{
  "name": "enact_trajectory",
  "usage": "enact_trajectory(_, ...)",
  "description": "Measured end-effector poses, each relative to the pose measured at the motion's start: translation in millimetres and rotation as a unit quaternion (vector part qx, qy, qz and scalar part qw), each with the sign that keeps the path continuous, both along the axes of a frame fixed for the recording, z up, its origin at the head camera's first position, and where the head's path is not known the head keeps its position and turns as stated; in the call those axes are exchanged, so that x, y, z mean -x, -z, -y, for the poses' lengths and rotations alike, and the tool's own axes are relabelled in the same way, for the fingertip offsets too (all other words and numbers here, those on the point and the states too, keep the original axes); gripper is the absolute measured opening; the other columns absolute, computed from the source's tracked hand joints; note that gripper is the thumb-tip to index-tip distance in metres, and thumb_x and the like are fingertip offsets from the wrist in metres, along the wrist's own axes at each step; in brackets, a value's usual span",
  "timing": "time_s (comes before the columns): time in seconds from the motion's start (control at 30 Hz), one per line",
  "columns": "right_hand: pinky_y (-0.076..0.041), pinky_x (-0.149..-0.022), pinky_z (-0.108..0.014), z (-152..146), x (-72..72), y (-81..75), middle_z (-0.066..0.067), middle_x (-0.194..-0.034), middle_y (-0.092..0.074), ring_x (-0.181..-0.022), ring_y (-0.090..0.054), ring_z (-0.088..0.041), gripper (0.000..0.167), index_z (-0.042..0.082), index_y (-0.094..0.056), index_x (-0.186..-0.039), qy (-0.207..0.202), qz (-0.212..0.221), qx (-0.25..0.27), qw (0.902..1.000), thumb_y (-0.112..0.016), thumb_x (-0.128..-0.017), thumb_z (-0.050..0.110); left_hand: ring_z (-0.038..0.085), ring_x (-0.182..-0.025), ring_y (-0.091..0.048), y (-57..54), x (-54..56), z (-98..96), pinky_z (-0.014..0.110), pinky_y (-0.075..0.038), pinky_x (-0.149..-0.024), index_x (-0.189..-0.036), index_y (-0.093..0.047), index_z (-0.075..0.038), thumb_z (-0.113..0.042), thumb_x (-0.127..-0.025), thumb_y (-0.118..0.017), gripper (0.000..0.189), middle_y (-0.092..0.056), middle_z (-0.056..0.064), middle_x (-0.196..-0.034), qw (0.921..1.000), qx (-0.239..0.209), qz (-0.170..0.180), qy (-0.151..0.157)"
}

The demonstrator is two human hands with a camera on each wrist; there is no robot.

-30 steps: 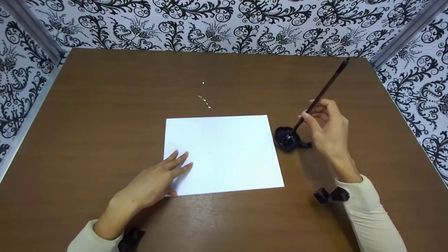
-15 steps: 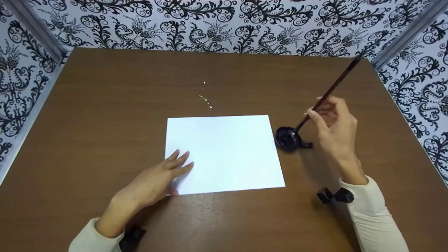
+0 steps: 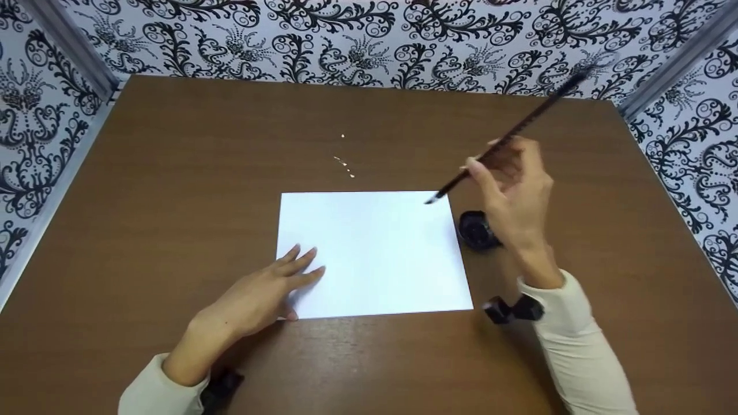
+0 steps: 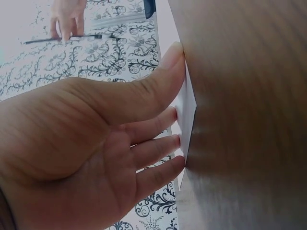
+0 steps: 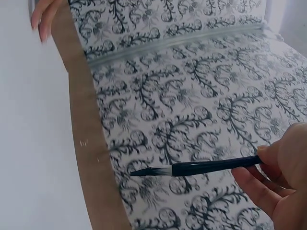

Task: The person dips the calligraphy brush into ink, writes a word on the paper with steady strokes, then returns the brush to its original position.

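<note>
Right hand (image 3: 519, 199): fingers and thumb pinch a dark brush (image 3: 536, 116) by its handle. The brush is held at a slant, bristles towards the near left, handle end towards the far right. In the head view its dark, wet-looking tip appears over the far right corner of a white sheet of paper (image 3: 380, 253); both wrist views show it raised clear of the surface.

Left hand (image 3: 253, 300): fingers spread and relaxed, fingertips resting on the sheet near its near left corner, thumb at the near edge.

The sheet lies flat on a brown table (image 3: 173, 173), its visible face unmarked. A dark round dish (image 3: 476, 230) stands just beside the sheet's right edge, partly hidden by the right hand; its contents cannot be made out. Small pale specks (image 3: 345, 165) lie on the table beyond the sheet's far edge. Patterned black-and-white panels (image 3: 357, 52) stand behind the table.
</note>
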State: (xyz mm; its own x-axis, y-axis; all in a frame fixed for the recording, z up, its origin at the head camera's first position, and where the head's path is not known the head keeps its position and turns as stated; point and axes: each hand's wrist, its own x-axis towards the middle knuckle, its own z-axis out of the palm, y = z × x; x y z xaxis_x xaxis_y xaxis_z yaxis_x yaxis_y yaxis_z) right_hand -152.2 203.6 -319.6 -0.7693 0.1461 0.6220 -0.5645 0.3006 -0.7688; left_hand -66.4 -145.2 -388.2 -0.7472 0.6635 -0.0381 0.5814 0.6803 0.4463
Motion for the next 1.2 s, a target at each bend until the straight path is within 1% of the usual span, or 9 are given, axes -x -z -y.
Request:
enact_trajectory(0.17,-0.056,-0.067,-0.039,34.2,6.6,4.4,-0.019,-0.088,-0.065,-0.078,-0.068,-0.028,0.028,-0.006,-0.054,-0.103,-0.062,-0.005,0.038,0.9974,-0.072,-0.081,-0.004,0.037,-0.138,-0.028,0.5,0.6,-1.1,0.035,-0.051,-0.065,-0.140,-0.049,-0.009,-0.015,-0.074,-0.077,0.072,-0.032,0.014,-0.151,1.0000,-0.003,0.000,-0.001)
enact_trajectory(0.23,-0.056,-0.066,-0.039,47.1,8.9,6.3,-0.017,-0.087,-0.066,-0.077,-0.068,-0.027,0.028,-0.007,-0.053,-0.102,-0.077,-0.016,0.035,0.9963,-0.072,-0.082,-0.003,0.038,-0.138,-0.027,0.0,0.6,-0.7,0.033,-0.051,-0.065,-0.140,-0.049,-0.009,-0.015,-0.073,-0.076,0.073,-0.032,0.014,-0.151,1.0000,-0.006,0.003,-0.002)
enact_trajectory(0.3,-0.056,-0.065,-0.038,59.1,11.3,8.2,-0.016,-0.086,-0.066,-0.076,-0.068,-0.027,0.028,-0.008,-0.053,-0.102,-0.092,-0.027,0.031,0.9949,-0.072,-0.082,-0.002,0.038,-0.138,-0.026,-0.4,0.7,-0.1,0.036,-0.051,-0.069,-0.140,-0.049,-0.009,-0.016,-0.073,-0.076,0.073,-0.031,0.015,-0.151,1.0000,-0.006,0.005,-0.003)
enact_trajectory(0.43,-0.057,-0.065,-0.036,79.6,16.8,12.7,-0.012,-0.086,-0.066,-0.076,-0.069,-0.024,0.029,-0.010,-0.051,-0.101,-0.110,-0.039,0.015,0.9931,-0.071,-0.084,0.002,0.037,-0.139,-0.025,-0.8,1.1,0.5,0.040,-0.051,-0.072,-0.141,-0.048,-0.010,-0.019,-0.074,-0.075,0.073,-0.030,0.014,-0.152,0.9999,-0.003,0.013,-0.004)
enact_trajectory(0.63,-0.056,-0.066,-0.031,103.2,25.1,21.5,-0.009,-0.086,-0.066,-0.078,-0.069,-0.018,0.028,-0.007,-0.051,-0.101,-0.116,-0.052,-0.021,0.9917,-0.071,-0.085,0.005,0.036,-0.139,-0.024,0.9,2.2,0.4,0.043,-0.051,-0.072,-0.141,-0.047,-0.010,-0.020,-0.075,-0.074,0.072,-0.029,0.013,-0.153,0.9998,-0.001,0.018,-0.004)
enact_trajectory(0.83,-0.056,-0.066,-0.029,121.8,32.9,25.8,-0.008,-0.085,-0.064,-0.080,-0.070,-0.016,0.025,-0.004,-0.052,-0.100,-0.125,-0.069,-0.032,0.9893,-0.070,-0.086,0.006,0.036,-0.139,-0.024,1.1,2.1,0.2,0.043,-0.052,-0.074,-0.141,-0.048,-0.010,-0.015,-0.074,-0.077,0.072,-0.030,0.013,-0.152,0.9998,0.003,0.018,-0.007)
enact_trajectory(0.93,-0.056,-0.066,-0.029,128.1,36.2,28.5,-0.008,-0.086,-0.064,-0.080,-0.069,-0.016,0.025,-0.003,-0.051,-0.101,-0.133,-0.070,-0.039,0.9878,-0.069,-0.087,0.007,0.036,-0.139,-0.024,1.0,2.0,-0.2,0.045,-0.052,-0.075,-0.141,-0.048,-0.011,-0.016,-0.074,-0.077,0.073,-0.030,0.012,-0.153,0.9997,0.007,0.020,-0.011)
enact_trajectory(1.13,-0.056,-0.068,-0.028,134.6,39.9,38.9,-0.007,-0.087,-0.063,-0.083,-0.069,-0.014,0.025,0.000,-0.051,-0.102,-0.130,-0.064,-0.062,0.9875,-0.069,-0.088,0.008,0.037,-0.139,-0.023,0.6,1.9,-0.5,0.050,-0.050,-0.082,-0.141,-0.048,-0.010,-0.016,-0.075,-0.077,0.072,-0.029,0.013,-0.153,0.9996,0.005,0.026,-0.010)
enact_trajectory(1.2,-0.056,-0.069,-0.027,136.3,40.9,42.2,-0.008,-0.088,-0.063,-0.083,-0.069,-0.015,0.025,0.000,-0.051,-0.103,-0.132,-0.068,-0.069,0.9865,-0.069,-0.088,0.008,0.037,-0.139,-0.024,0.2,1.7,0.1,0.049,-0.050,-0.083,-0.140,-0.048,-0.009,-0.014,-0.075,-0.077,0.072,-0.029,0.014,-0.152,0.9997,0.000,0.024,-0.009)
